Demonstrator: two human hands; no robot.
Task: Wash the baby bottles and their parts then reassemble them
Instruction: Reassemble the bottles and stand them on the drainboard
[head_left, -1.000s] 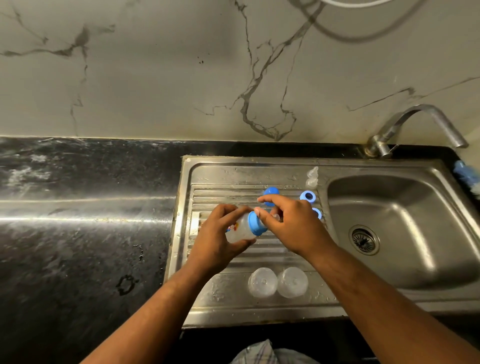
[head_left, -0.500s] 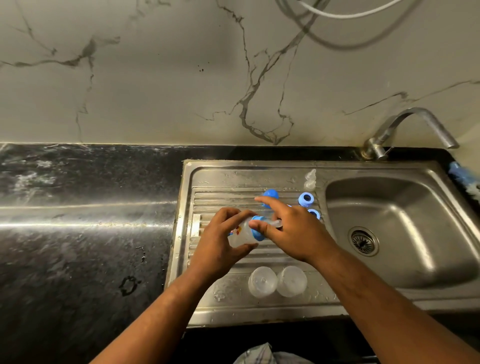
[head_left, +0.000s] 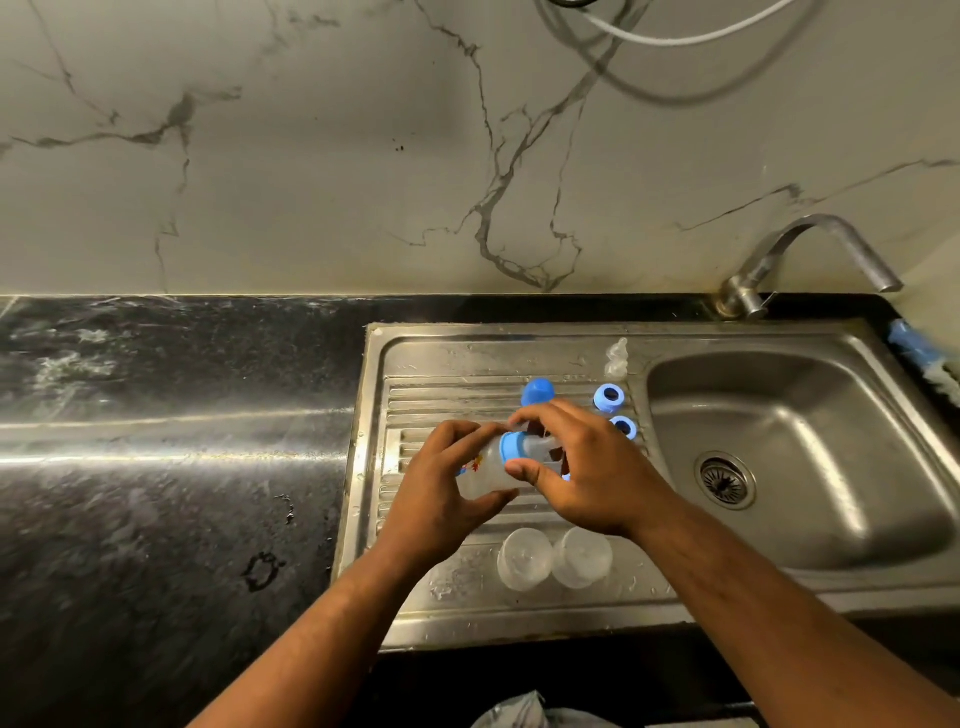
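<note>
At the front edge of the drainboard (head_left: 467, 618), 2 clear dome caps (head_left: 524, 558) sit side by side. Just behind them, both hands hold 1 bottle (head_left: 485, 478) above the ribs, lying roughly sideways, neck to the right. Grip: left hand (head_left: 441, 493) wraps the body, fingers and thumb curled round it; right hand (head_left: 592, 467) curls over the neck end, thumb and fingertips on the blue collar (head_left: 511, 448). Reads as reassembly, collar going onto the thread. Next move likely calls for a counter-twist, body held firm, until it seats, then a dome cap. Further back: blue cap (head_left: 537, 391), 2 blue rings (head_left: 609, 397), clear teat (head_left: 617, 358) beside the basin (head_left: 831, 395). Tap (head_left: 810, 244) at the far wall, no water visible.
</note>
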